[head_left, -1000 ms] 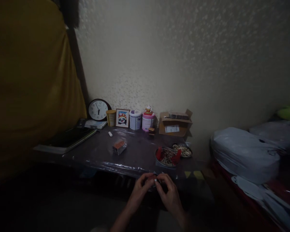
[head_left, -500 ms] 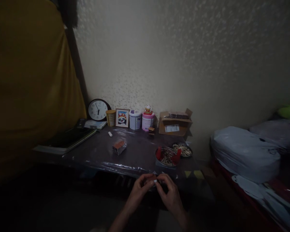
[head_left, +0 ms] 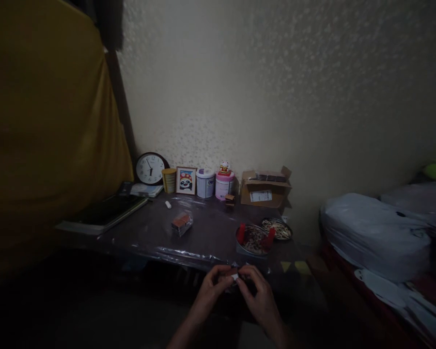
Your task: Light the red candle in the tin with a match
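Just in front of the table's near edge, both hands are closed on a small matchbox with a brown side and a white end showing. My left hand pinches it between thumb and fingers from the left. From the right, my right hand has its thumb and fingertips at the white end. Fingers cover much of the box. Beyond the hands stands a round tin of matches with red pieces at its sides. Behind it is a second round dish of pale matchsticks.
On the table lies a plastic-wrapped pack of matchboxes. Along the wall stand a clock, a panda picture, two canisters and a cardboard box. White bags lie at right, a yellow cloth hangs at left.
The view has shifted slightly, so the scene sits a little lower and further right. Slightly more of the matchbox's white end shows between the hands, which keep their grip.
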